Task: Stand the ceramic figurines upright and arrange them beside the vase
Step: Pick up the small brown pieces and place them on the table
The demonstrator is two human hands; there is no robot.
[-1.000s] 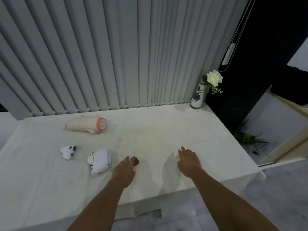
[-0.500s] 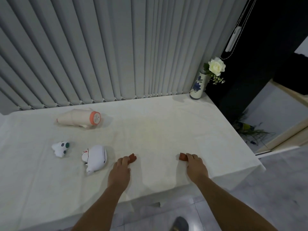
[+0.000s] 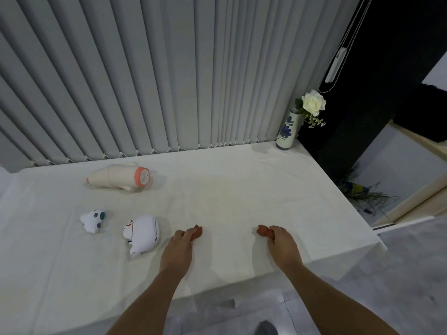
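Three figurines [image 3: 141,233] lay toppled at table's left, vase [image 3: 286,131] upright in far right corner; left hand [image 3: 180,247] and right hand [image 3: 281,245] rested apart, empty, fingers curled; best to cup each body, lift clear, not drag.

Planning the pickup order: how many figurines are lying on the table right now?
5 visible. Tall beige one with orange base far left; small white one and larger white one near left; small orange pieces under the left hand and right hand, mostly hidden.
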